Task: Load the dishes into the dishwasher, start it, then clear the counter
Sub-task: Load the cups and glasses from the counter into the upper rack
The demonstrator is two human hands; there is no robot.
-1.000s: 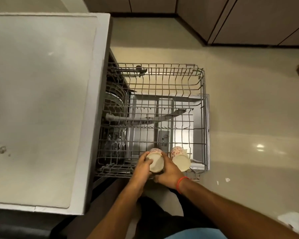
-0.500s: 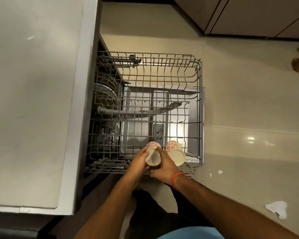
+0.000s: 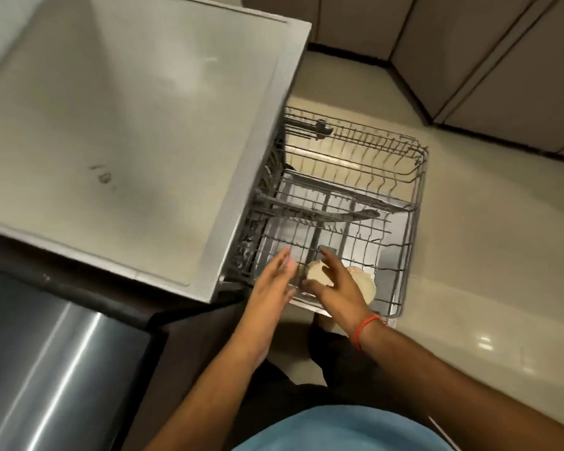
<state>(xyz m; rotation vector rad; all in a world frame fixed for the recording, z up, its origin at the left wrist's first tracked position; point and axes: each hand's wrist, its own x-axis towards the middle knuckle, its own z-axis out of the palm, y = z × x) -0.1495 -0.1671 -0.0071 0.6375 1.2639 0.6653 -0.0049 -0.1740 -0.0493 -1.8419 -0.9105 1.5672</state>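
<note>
The grey wire upper rack [image 3: 417, 177] of the dishwasher is pulled out over the floor. Two cream cups with red pattern lie in its near corner: one [image 3: 318, 275] between my hands, the other [image 3: 367, 283] just right of it. My left hand [image 3: 274, 284] hovers flat with fingers apart, left of the first cup and clear of it. My right hand [image 3: 336, 284], with a red band on the wrist, is spread over the cups, fingers apart, not gripping. A spray arm [image 3: 326, 213] shows below the rack.
A pale countertop [image 3: 127, 125] covers the dishwasher at the left. A dark steel appliance [image 3: 56, 362] sits at the lower left. Beige floor tiles [image 3: 485, 255] lie to the right, with brown cabinet doors [image 3: 485, 60] at the back.
Both hands have let go of the cup they held and spread open; the cups now lie in the rack. The camera has swung left and tilted.
</note>
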